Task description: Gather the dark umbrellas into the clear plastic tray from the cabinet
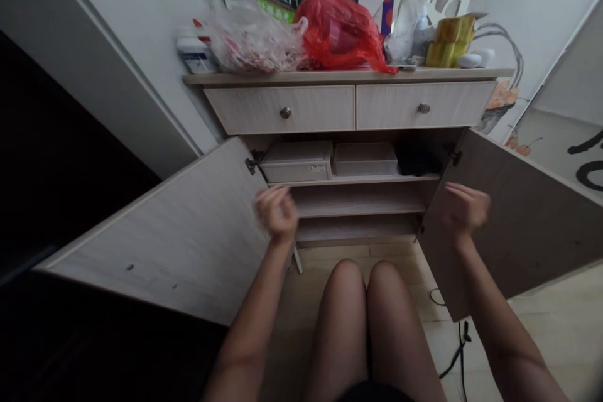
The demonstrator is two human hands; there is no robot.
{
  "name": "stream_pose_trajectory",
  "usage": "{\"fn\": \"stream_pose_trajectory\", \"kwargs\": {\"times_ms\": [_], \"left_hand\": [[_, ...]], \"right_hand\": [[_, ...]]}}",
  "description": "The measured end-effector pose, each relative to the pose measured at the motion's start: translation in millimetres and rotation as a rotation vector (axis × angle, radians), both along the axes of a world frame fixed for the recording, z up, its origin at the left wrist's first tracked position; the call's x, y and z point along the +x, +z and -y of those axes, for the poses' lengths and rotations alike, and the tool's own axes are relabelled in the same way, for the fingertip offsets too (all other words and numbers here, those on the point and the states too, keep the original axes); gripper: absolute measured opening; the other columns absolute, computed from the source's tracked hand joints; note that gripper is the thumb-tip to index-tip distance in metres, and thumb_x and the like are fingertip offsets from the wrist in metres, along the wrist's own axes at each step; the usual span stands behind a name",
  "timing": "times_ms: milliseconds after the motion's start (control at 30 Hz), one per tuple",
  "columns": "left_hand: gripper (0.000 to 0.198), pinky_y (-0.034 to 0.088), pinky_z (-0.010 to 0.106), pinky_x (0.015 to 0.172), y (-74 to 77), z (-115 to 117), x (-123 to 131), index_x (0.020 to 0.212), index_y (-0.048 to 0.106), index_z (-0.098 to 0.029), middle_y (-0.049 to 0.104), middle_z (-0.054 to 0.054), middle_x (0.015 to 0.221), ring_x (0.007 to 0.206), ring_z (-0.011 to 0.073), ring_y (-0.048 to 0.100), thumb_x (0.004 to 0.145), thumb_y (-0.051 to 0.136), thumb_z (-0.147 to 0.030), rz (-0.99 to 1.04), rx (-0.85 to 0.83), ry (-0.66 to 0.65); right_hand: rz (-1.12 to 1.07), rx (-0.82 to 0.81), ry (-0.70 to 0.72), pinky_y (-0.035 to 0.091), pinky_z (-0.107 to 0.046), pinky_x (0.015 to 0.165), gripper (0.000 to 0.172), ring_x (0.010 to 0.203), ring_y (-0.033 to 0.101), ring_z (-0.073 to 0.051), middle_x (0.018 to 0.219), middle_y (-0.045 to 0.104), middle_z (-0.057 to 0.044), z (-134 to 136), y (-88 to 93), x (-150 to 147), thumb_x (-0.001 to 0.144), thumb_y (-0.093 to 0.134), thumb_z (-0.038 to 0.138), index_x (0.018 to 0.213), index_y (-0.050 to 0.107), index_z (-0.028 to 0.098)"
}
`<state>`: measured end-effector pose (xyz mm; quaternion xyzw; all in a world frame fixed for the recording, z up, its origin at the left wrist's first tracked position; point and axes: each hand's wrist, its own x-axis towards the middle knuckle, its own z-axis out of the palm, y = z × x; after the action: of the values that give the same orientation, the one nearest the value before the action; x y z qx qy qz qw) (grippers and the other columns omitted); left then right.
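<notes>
My left hand [277, 210] is curled into a loose fist in front of the open left cabinet door [179, 232], with nothing visible in it. On the other side, my right hand [467, 208] is also curled, slightly blurred, before the open right door [522, 213]. Between them stands the pale wooden cabinet [360, 201]. Its upper shelf holds a whitish drawer box [296, 163], a translucent lidded box [366, 160] and a dark bundle [418, 158]. Whether either hand touches its door cannot be made out.
Two closed drawers with round knobs [285, 112] sit above. On the cabinet top are a red plastic bag [336, 28], a clear bag [259, 44], a white bottle [194, 53] and a yellow package [450, 41]. Black cables [459, 352] lie on the floor at right.
</notes>
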<state>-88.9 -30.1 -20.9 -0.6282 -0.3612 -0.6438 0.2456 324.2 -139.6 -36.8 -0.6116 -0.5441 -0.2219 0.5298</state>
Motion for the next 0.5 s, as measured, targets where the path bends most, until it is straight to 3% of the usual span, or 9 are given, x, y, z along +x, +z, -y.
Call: {"fn": "stream_pose_trajectory", "kwargs": {"times_ms": [67,100,200,333,500], "left_hand": [[0.029,0.042,0.045,0.105,9.8,-48.7,59.1,0.114,0.063,-0.02,0.067,0.014,0.112,0.114,0.0266,0.059,0.095,0.045,-0.033,-0.254,-0.373,-0.142],[0.029,0.041,0.043,0.105,13.6,-71.2,84.5,0.116,0.063,-0.02,0.066,0.015,0.118,0.117,0.0263,0.057,0.094,0.048,-0.03,-0.392,-0.498,-0.205],[0.03,0.04,0.042,0.104,19.2,-124.0,136.5,0.115,0.065,-0.014,0.064,0.019,0.122,0.119,0.028,0.056,0.089,0.049,-0.014,-0.627,-0.749,-0.19],[0.03,0.041,0.042,0.097,16.1,-160.4,157.1,0.094,0.07,-0.01,0.069,0.02,0.096,0.107,0.0285,0.06,0.085,0.043,0.0,-0.678,-0.869,-0.101],[0.03,0.044,0.039,0.091,12.1,-169.3,149.2,0.08,0.07,-0.013,0.068,0.018,0.086,0.1,0.0274,0.062,0.083,0.045,0.003,-0.699,-0.883,-0.109]], "right_hand": [[0.192,-0.067,0.15,0.04,-0.045,0.095,0.035,0.102,0.059,-0.025,0.114,0.069,-0.012,-64.9,18.0,-27.2,0.101,0.038,0.039,0.107,0.067,0.021],[0.264,-0.16,0.19,0.04,-0.04,0.093,0.033,0.105,0.057,-0.023,0.12,0.068,-0.012,-95.1,23.7,-35.4,0.101,0.04,0.034,0.114,0.066,0.018],[0.332,-0.444,0.182,0.04,-0.033,0.083,0.033,0.101,0.054,-0.02,0.123,0.065,-0.015,-166.0,25.2,-39.9,0.097,0.054,0.026,0.126,0.059,0.01],[0.286,-0.549,0.113,0.038,-0.028,0.07,0.021,0.075,0.053,-0.014,0.085,0.067,-0.009,-213.3,9.5,-23.5,0.094,0.061,0.027,0.093,0.068,0.008],[0.222,-0.628,0.105,0.035,-0.026,0.065,0.02,0.065,0.05,-0.011,0.075,0.06,-0.003,-219.7,6.9,-7.5,0.095,0.06,0.025,0.08,0.067,0.014]]}}
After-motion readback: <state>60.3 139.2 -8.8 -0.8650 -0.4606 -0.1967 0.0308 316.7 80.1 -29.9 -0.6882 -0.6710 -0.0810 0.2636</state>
